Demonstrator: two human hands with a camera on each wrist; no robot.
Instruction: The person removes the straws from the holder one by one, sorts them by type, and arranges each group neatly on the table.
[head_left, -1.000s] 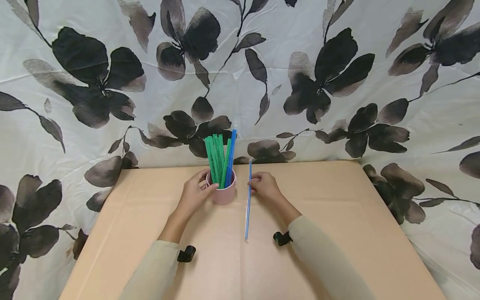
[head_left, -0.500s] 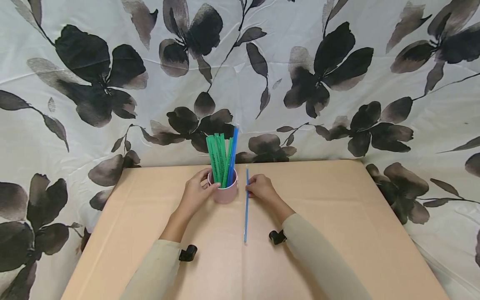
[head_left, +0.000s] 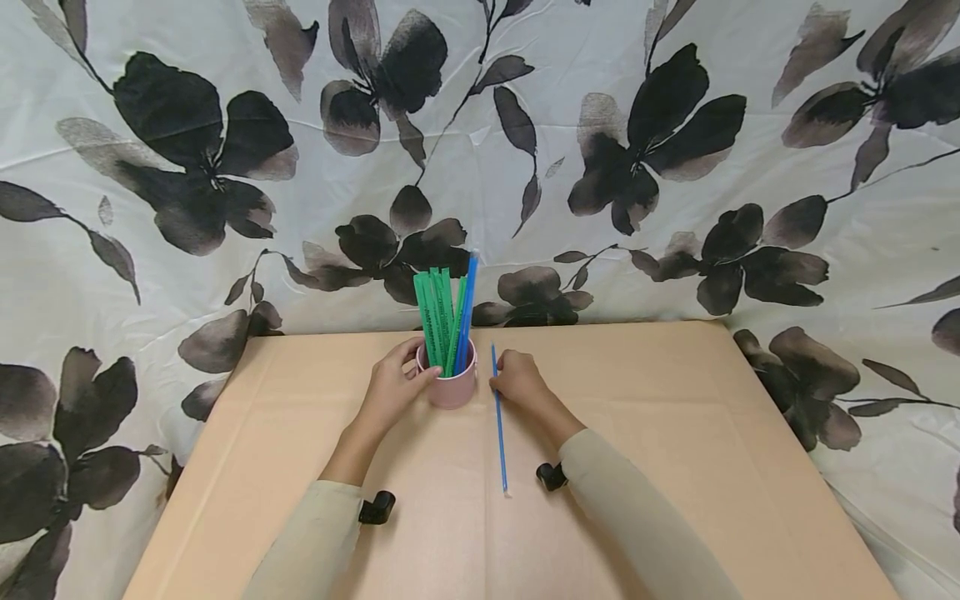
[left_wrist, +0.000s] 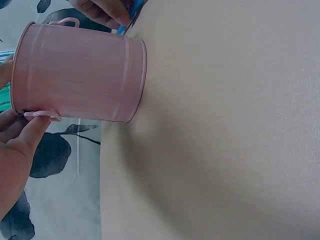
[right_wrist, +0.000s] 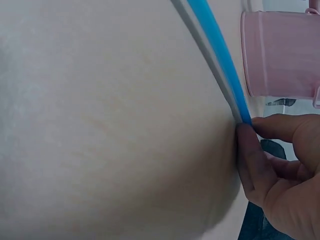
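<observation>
A pink metal cup [head_left: 448, 387] stands on the tan table [head_left: 660, 467], holding several green straws [head_left: 435, 317] and one blue straw [head_left: 467, 300] upright. My left hand [head_left: 397, 385] grips the cup's left side; in the left wrist view its fingers [left_wrist: 22, 142] curl round the cup [left_wrist: 75, 75] near the rim. Just right of the cup, my right hand [head_left: 513, 379] pinches a long loose blue straw [head_left: 498, 425] near its far end. That straw lies along the table toward me. The right wrist view shows my fingertips [right_wrist: 250, 145] on the straw [right_wrist: 220, 60] beside the cup [right_wrist: 280, 55].
A white cloth with large black flowers [head_left: 645, 150] hangs behind and drapes around the table. Black wrist mounts [head_left: 373, 507] [head_left: 551, 477] sit on both sleeves. The table's left and right edges drop off onto the cloth.
The loose blue straw has sunk onto the table, and its near end has swung right. My right hand has shifted slightly left toward the cup. The left hand and cup stayed put.
</observation>
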